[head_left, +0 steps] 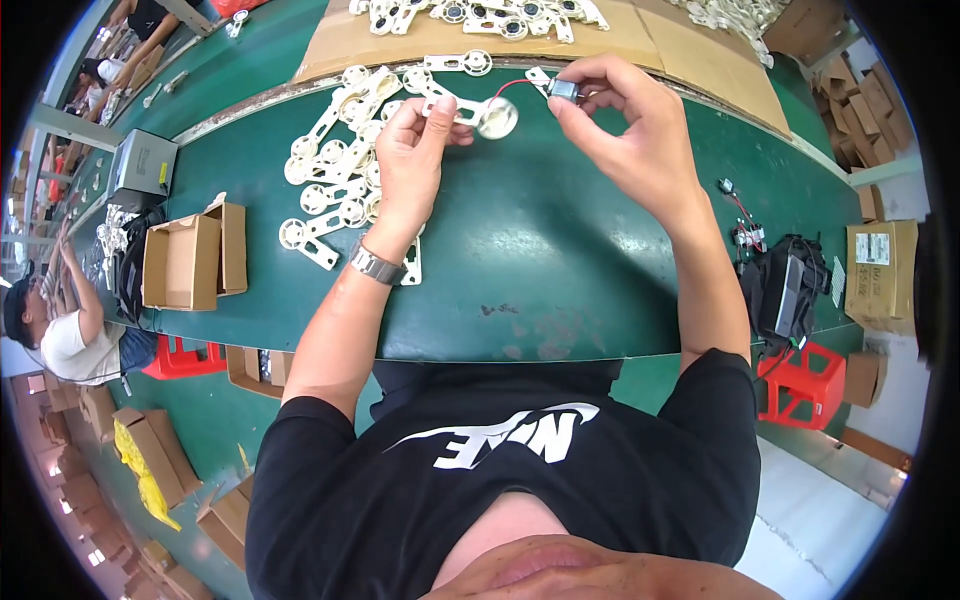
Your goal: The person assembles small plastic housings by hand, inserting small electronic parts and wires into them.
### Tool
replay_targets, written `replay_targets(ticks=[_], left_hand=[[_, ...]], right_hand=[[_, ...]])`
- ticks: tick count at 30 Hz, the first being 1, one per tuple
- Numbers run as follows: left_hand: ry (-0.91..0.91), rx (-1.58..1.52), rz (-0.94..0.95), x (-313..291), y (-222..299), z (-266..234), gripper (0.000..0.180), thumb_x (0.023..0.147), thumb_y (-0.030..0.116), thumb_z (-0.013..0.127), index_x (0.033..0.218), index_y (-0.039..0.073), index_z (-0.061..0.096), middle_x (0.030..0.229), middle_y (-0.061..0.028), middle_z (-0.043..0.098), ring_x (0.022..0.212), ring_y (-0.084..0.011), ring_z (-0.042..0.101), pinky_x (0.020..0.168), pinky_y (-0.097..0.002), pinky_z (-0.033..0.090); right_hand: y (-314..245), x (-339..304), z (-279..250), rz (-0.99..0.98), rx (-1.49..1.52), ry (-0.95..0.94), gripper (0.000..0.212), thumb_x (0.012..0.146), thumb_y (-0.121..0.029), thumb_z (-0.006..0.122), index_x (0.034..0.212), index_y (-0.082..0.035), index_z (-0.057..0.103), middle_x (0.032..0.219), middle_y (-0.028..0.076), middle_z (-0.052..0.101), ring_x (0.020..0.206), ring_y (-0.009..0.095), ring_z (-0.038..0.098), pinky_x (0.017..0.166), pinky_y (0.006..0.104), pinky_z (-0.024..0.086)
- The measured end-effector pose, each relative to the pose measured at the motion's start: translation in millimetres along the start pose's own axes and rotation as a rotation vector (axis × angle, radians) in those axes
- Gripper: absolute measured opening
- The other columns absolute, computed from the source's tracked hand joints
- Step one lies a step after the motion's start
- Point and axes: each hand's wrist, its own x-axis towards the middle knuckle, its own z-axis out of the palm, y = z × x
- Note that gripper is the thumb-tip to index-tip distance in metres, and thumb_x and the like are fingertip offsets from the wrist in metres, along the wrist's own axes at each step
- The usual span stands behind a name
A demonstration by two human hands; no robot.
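Note:
My left hand [411, 158], with a metal watch on its wrist, pinches a cream-white plastic housing [498, 118] whose round end points to the right. Between the thumb and fingers of my right hand [640, 125] is a small silver motor [563, 89]. A thin red wire [511, 83] runs from the motor toward the housing; where it ends is hard to make out. Left of and behind my left hand lies a loose pile of similar cream-white housings [335, 152]. One more white part [538, 79] shows just behind the motor.
Along the far side of the green table [540, 270], a cardboard sheet [650, 30] bears several assembled parts [480, 12]. Open cardboard boxes [180, 262] and a grey device [143, 168] stand at left. A wired motor [727, 186] and a black bag [792, 285] lie at right. Other people work at far left.

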Motion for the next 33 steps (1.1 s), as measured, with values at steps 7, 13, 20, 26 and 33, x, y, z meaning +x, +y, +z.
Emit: replay_targets(ticks=[7, 13, 20, 26, 33], left_hand=[[0.013, -0.264, -0.138, 1, 2, -4, 0.028, 0.108, 0.031, 0.066, 0.102, 0.003, 0.068, 0.090, -0.0099, 0.073, 0.083, -0.0208, 0.072, 0.079, -0.0368, 0.061], [-0.008, -0.302, -0.178, 1, 0, -1, 0.030, 0.107, 0.031, 0.066, 0.107, 0.002, 0.069, 0.097, -0.0119, 0.074, 0.088, -0.0221, 0.073, 0.082, -0.0379, 0.062], [0.018, -0.299, -0.150, 0, 3, 0, 0.031, 0.107, 0.033, 0.067, 0.110, 0.002, 0.068, 0.100, -0.0133, 0.075, 0.090, -0.0219, 0.074, 0.084, -0.0369, 0.062], [0.026, -0.307, -0.149, 1, 3, -1, 0.030, 0.107, 0.031, 0.067, 0.109, 0.002, 0.068, 0.100, -0.0133, 0.075, 0.091, -0.0213, 0.073, 0.085, -0.0368, 0.062], [0.023, -0.264, -0.136, -4, 7, 4, 0.027, 0.107, 0.030, 0.068, 0.105, 0.004, 0.070, 0.097, -0.0104, 0.075, 0.084, -0.0153, 0.069, 0.079, -0.0309, 0.058]], right_hand=[[0, -4, 10, 0.081, 0.011, -0.052, 0.018, 0.090, -0.009, 0.079, 0.104, -0.004, 0.070, 0.085, 0.005, 0.072, 0.074, 0.014, 0.068, 0.068, 0.0287, 0.057], [4, -11, 23, 0.071, -0.084, -0.042, 0.018, 0.090, -0.012, 0.079, 0.102, -0.003, 0.067, 0.082, 0.008, 0.070, 0.070, 0.019, 0.066, 0.064, 0.0322, 0.055], [-1, -12, 23, 0.108, 0.036, -0.183, 0.017, 0.090, -0.012, 0.079, 0.100, -0.002, 0.068, 0.073, 0.009, 0.068, 0.064, 0.017, 0.067, 0.061, 0.0311, 0.056], [-2, -13, 22, 0.166, 0.144, -0.249, 0.017, 0.091, -0.012, 0.078, 0.102, -0.001, 0.070, 0.073, 0.007, 0.069, 0.065, 0.012, 0.068, 0.063, 0.0279, 0.056], [0, -10, 20, 0.226, 0.098, -0.255, 0.017, 0.094, -0.013, 0.077, 0.104, 0.000, 0.071, 0.076, 0.007, 0.071, 0.069, 0.014, 0.068, 0.066, 0.0301, 0.056]])
